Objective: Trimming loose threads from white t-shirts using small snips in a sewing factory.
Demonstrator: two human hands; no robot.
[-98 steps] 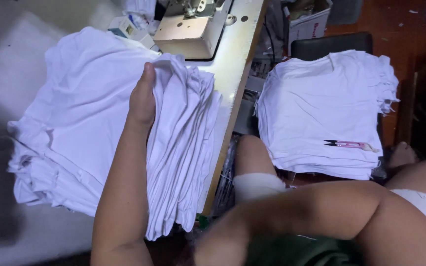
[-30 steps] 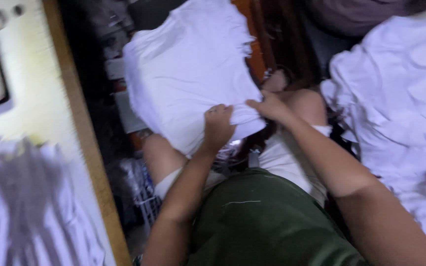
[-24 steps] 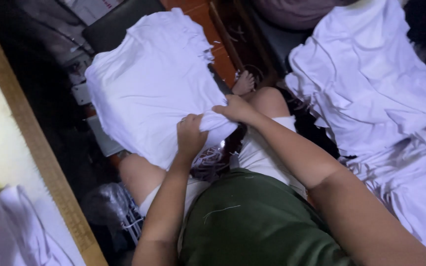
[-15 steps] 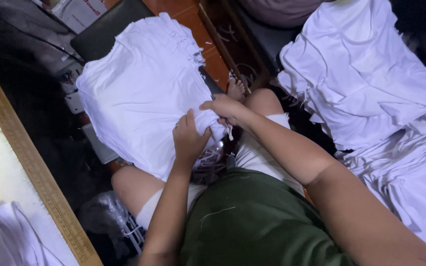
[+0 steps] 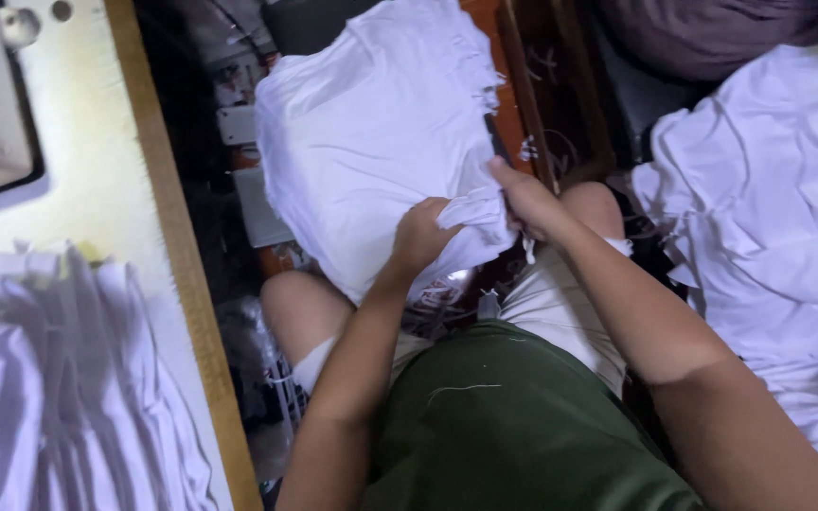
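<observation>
White cut fabric pieces lie stacked on the seated person's lap, beside a sewing table. The left hand closes its fingers around the stack's near corner, while the right hand pinches the same bunched edge between thumb and fingers. The step in hand appears to be separating a top piece from the pile; lifting it cleanly would call for a firm peel away from the layers beneath. More white cloth is heaped at the right.
</observation>
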